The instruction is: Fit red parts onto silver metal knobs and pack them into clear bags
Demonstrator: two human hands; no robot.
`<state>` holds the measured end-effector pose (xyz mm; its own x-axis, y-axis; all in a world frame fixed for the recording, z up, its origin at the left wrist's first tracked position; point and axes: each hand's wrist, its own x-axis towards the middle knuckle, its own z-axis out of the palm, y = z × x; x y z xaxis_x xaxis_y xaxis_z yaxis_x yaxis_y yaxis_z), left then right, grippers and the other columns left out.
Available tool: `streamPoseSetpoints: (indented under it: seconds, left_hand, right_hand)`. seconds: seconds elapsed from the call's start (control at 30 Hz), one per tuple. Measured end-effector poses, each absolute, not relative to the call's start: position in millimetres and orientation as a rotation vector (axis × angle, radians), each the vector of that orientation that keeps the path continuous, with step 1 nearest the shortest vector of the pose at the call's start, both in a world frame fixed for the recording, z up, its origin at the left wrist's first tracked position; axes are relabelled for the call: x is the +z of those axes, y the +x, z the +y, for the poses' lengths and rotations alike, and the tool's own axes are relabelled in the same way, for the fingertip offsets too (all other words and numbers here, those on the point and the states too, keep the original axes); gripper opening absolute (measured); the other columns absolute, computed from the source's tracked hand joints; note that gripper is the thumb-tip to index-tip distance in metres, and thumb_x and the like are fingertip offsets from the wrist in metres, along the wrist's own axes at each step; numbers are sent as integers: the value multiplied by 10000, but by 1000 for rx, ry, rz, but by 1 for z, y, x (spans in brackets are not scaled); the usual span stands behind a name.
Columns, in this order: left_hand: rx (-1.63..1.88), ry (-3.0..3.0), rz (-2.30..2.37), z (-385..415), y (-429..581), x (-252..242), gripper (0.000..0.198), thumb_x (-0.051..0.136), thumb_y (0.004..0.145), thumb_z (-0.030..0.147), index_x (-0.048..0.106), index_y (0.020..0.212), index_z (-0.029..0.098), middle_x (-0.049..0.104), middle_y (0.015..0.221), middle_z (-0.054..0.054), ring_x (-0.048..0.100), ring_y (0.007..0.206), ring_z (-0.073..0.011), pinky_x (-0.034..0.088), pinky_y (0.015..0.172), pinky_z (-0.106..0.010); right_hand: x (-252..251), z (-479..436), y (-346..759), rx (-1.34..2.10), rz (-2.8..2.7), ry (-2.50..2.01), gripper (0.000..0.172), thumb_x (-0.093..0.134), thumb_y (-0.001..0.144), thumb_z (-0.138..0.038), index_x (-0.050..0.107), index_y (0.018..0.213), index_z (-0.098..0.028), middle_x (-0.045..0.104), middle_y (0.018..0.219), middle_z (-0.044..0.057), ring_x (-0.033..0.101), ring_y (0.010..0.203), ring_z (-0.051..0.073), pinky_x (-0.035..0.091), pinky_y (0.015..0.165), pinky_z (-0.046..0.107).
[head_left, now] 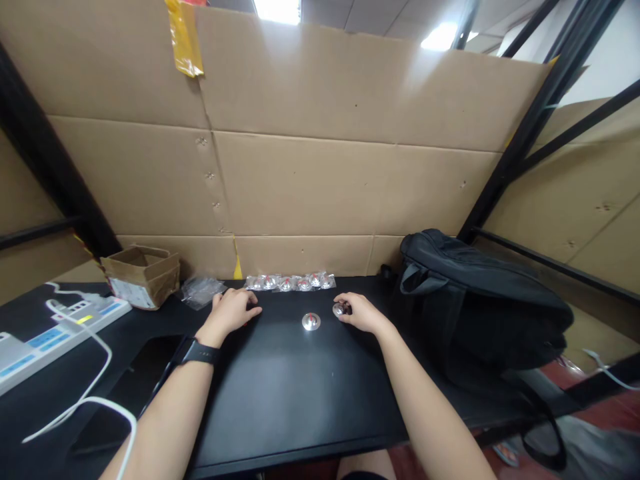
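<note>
My right hand (361, 313) grips a small round shiny metal piece (339, 309) at the right of the table's middle; the fingers hide part of it. A silver disc with a red mark at its centre (311, 322) lies flat on the black table (300, 380), between my two hands and apart from both. My left hand (233, 312) rests on the table to the left, fingers loosely bent and thumb apart, with nothing in it. Behind the hands, a row of several similar discs in clear plastic wrappers (286, 284) lies along the cardboard wall.
At the left stand an open cardboard box (143, 277) and a crumpled clear bag (201, 291). A white power strip (55, 340) with a white cable (107, 353) and a dark flat device (135, 380) lie nearer. A black backpack (490, 307) occupies the right side.
</note>
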<state>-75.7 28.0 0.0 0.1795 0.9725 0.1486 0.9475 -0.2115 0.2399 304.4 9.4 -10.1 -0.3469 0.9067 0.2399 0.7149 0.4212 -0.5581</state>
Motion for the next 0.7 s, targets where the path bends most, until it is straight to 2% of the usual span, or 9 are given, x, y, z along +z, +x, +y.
streamPoseSetpoints:
  seconds: [0.1,0.33,0.43,0.57,0.7]
  left_hand:
    - [376,2327,1938,30,-84,0,191,656,754,429,737,843,281,740,1036,-73,587,1053,-337,348,940,-497]
    - [252,2298,1866,30,-90,6,131,632,765,349,751,744,298,757,923,-40,642,997,-313,385,901,-433]
    - [283,2314,1846,28,-87,9,144,608,780,327,742,744,287,755,946,-36,642,1012,-305,392,908,-425]
    - [480,2308,1762,25,-80,14,204,539,865,398,699,868,272,744,1007,-28,647,1019,-277,416,917,-414]
    - [830,2186,1497,20,-61,18,335,446,938,497,634,1008,228,747,1000,-43,665,939,-218,479,868,-341]
  right_hand:
    - [-11,10,306,491,-2161,-1357,438,773,668,-117,713,1087,-228,704,975,49,654,825,182,500,783,300]
    - [-7,10,307,492,-2135,-1337,416,774,681,-143,699,1085,-205,697,975,50,642,848,180,499,823,315]
    - [-4,10,306,487,-2083,-1302,415,758,703,-161,683,1108,-215,695,995,43,643,864,174,495,839,321]
    - [1,8,300,486,-1988,-1258,431,743,727,-197,661,1148,-234,693,1056,46,643,924,185,491,831,326]
    - [5,3,282,590,-1856,-1139,425,717,749,-204,640,1165,-242,683,1134,58,642,970,196,499,783,312]
